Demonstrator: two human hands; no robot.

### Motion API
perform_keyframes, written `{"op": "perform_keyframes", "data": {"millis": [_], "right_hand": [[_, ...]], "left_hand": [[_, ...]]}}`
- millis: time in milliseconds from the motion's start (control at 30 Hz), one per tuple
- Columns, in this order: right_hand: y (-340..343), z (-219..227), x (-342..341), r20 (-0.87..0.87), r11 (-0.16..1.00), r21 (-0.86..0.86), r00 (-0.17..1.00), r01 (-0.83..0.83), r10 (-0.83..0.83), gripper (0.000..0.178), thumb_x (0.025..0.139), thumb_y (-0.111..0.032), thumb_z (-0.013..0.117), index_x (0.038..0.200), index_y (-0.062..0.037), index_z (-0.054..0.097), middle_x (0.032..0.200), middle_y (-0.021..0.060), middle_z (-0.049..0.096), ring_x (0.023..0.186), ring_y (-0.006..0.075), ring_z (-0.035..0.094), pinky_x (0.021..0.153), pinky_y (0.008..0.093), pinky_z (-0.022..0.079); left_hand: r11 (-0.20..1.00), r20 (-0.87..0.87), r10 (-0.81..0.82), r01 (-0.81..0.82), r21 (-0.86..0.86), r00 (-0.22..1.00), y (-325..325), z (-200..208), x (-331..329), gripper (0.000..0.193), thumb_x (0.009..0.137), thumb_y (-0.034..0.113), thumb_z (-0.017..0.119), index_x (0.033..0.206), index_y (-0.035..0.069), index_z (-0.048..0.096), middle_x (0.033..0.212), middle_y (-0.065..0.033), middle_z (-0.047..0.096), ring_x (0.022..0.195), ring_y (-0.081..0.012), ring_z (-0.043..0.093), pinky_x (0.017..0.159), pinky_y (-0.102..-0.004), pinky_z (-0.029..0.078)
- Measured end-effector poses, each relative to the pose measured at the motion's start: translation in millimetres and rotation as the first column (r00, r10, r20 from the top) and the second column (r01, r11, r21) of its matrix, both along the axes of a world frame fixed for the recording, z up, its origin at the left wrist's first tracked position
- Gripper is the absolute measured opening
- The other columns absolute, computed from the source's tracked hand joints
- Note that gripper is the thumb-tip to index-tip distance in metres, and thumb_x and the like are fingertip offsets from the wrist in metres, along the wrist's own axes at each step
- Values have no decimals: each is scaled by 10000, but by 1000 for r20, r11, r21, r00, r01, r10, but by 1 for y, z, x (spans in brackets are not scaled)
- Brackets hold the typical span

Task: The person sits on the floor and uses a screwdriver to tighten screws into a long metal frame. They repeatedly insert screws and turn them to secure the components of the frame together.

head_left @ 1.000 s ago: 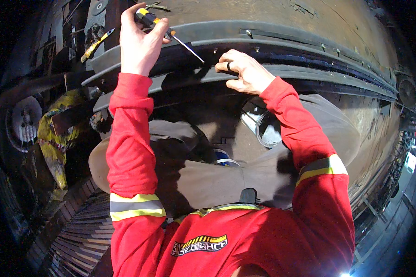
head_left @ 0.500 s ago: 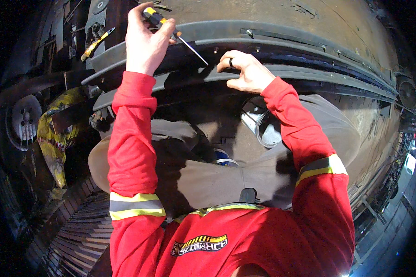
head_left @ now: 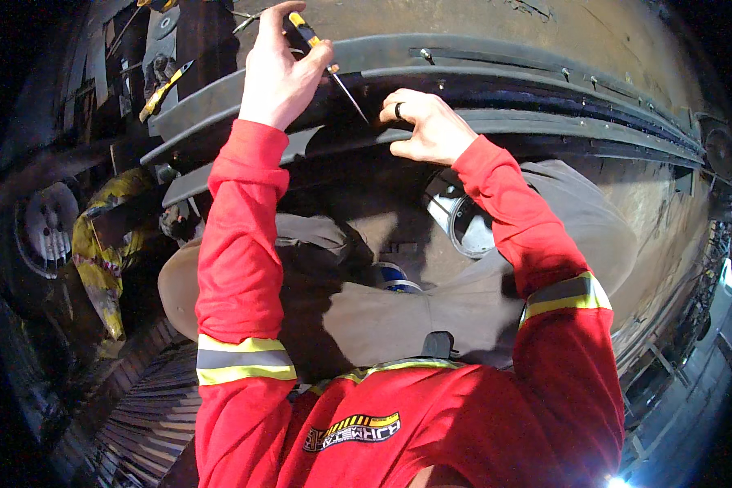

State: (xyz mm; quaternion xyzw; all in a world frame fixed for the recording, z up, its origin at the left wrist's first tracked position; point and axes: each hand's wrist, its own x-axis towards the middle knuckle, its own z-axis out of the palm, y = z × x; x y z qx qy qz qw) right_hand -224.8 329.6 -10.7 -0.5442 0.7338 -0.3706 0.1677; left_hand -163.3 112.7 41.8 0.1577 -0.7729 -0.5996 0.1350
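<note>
My left hand grips a screwdriver by its yellow-and-black handle. The thin shaft slants down and right, and its tip ends just left of my right fingers, over a dark channel between long grey metal rails. My right hand, with a black ring on one finger, rests at the near rail. Its fingers are curled toward the channel, and whatever they pinch is hidden. A bolt stands up from the far rail, beyond my right hand, with several more along the rail to the right.
Between my legs are a white bucket-like container and a blue-and-white round object. A yellow-handled pointed tool lies at upper left. Crumpled yellow cloth hangs at left, beside a slotted metal disc.
My left hand has shifted slightly right with the screwdriver, whose shaft now points more steeply down. My right hand has moved only a little left, fingers still curled.
</note>
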Motion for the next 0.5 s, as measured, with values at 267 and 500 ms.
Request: {"op": "perform_keyframes", "data": {"millis": [267, 500], "right_hand": [[1, 3, 1, 5, 997, 74, 1000, 24, -24, 311, 610, -141, 708, 879, -4, 633, 854, 137, 585, 837, 330, 589, 748, 394, 489], [3, 2, -3, -117, 977, 211, 993, 16, 9, 306, 621, -208, 717, 845, -10, 649, 810, 152, 571, 838, 343, 573, 758, 417, 479]], "left_hand": [[991, 40, -121, 123, -56, 992, 4, 5, -6, 481, 863, 60, 631, 1266, 93, 370, 881, -82, 545, 733, -140, 612, 596, -275, 563], [960, 158, -172, 201, -193, 972, 18, 11, -25, 480, 862, 114, 648, 1241, 93, 355, 829, -67, 509, 677, -129, 585, 569, -261, 529]]}}
